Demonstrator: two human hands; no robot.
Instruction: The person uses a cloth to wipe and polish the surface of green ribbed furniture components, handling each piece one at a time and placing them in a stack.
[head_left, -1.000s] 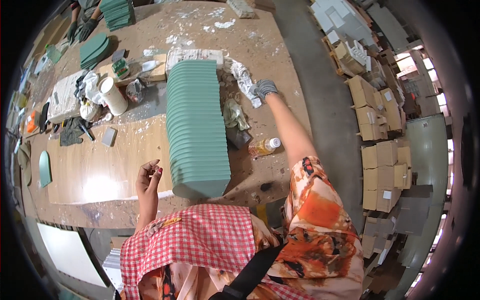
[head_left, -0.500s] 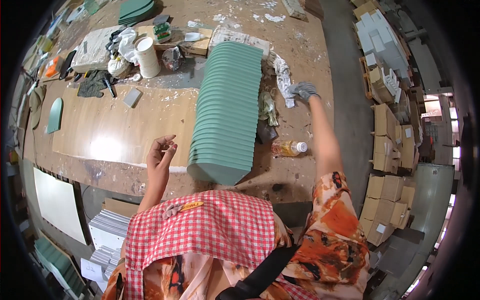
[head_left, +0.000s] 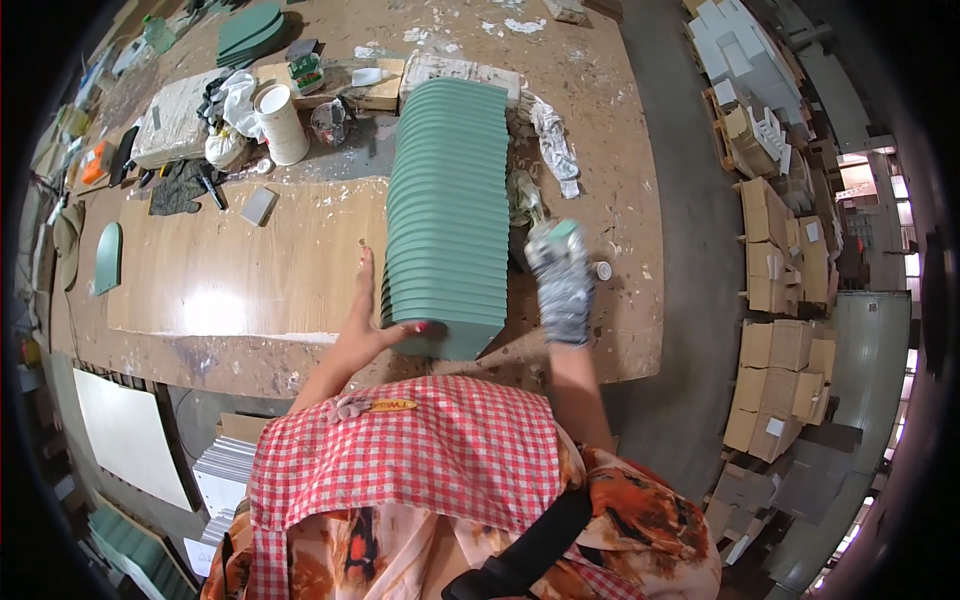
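In the head view, the stack of green panels (head_left: pixel 447 210) stands on the worktop (head_left: pixel 630 190) in front of me, its rounded edges making a ridged top. My left hand (head_left: pixel 362 333) is bare and spread at its near left corner, thumb against the front panel and fingers pointing along the side. My right hand (head_left: pixel 563 285), gloved in grey, is over the worktop to the right of the stack. It is blurred; a small pale-green thing (head_left: pixel 564 229) shows at its fingertips, but I cannot tell whether they pinch it.

If I pressed too hard with my left thumb, I think the front panel could slide against its neighbours and put the row out of line. The bottle cap (head_left: pixel 602 270) shows just beside my right hand, so a careless swing of the wrist might knock the bottle over. The crumpled rag (head_left: pixel 524 198) lies close by the stack; a sweep of the glove could catch it and drag it against the edges.
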